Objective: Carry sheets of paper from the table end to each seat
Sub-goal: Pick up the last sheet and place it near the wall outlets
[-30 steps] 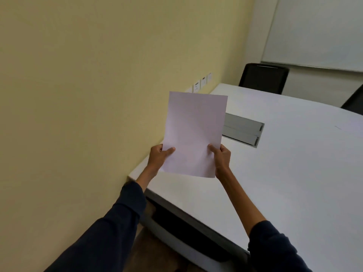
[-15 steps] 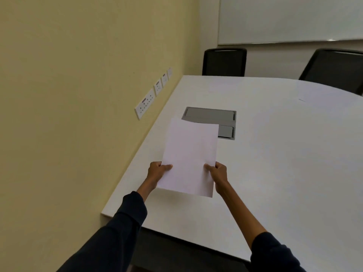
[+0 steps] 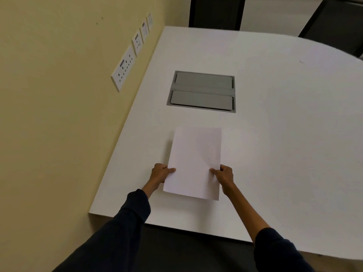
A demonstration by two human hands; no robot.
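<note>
**Left hand (image 3: 160, 172), right hand (image 3: 225, 174): both pinching sheet (image 3: 194, 163)**

Sockets (image 3: 124, 68) on wall, well clear of the work. Left hand: thumb on top of sheet's left long edge, fingers curled under. Sheet between the hands, just above table (image 3: 275, 134) at its near end. Near edge lifted, shadow below it; far edge maybe touching, can't tell. Long axis pointing straight away from body toward cable box (image 3: 202, 91), stopping short of it. Right hand: same pinch on right long edge, level with left. Both grips in sheet's near half, so equal reach, neither hand closer. Probably setting down: lower flat, keep axis square to table edge, slide thumbs off outward. Chair (image 3: 334, 18) far right, out of play.
</note>
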